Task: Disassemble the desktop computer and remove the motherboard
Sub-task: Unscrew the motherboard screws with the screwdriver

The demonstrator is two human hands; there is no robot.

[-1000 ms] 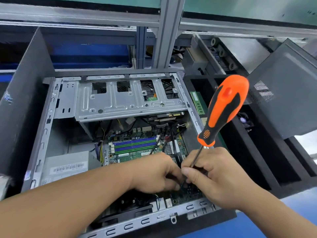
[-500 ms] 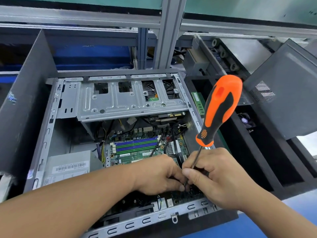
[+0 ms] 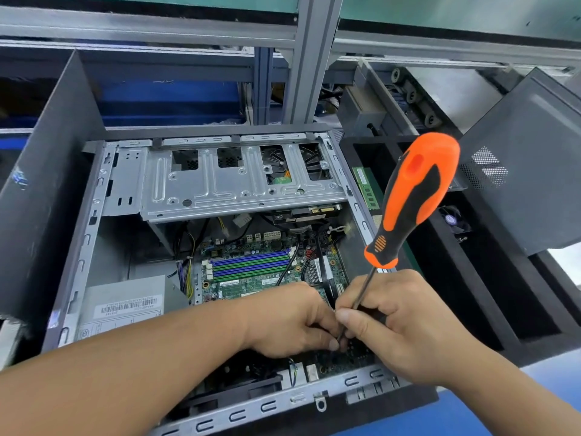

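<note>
An open desktop case [image 3: 94, 234] lies on its side with the green motherboard [image 3: 251, 278] inside, showing blue and green memory slots. My right hand [image 3: 396, 328] is shut on the thin shaft of an orange-and-black screwdriver [image 3: 415, 199], whose handle sticks up to the right. My left hand [image 3: 292, 322] is curled beside it, fingertips pinching something small and dark at the board's near right part; what it pinches is hidden. Both hands touch over the board.
A silver drive cage [image 3: 220, 187] spans the case's far half. A grey power supply [image 3: 125, 303] with a barcode label sits at the near left. A black tray [image 3: 471, 309] with a green memory stick [image 3: 364, 187] stands to the right, beside a grey side panel [image 3: 528, 171].
The view has drifted slightly. The screwdriver handle has tilted a little to the left. Both hands stay together at the same spot on the board.
</note>
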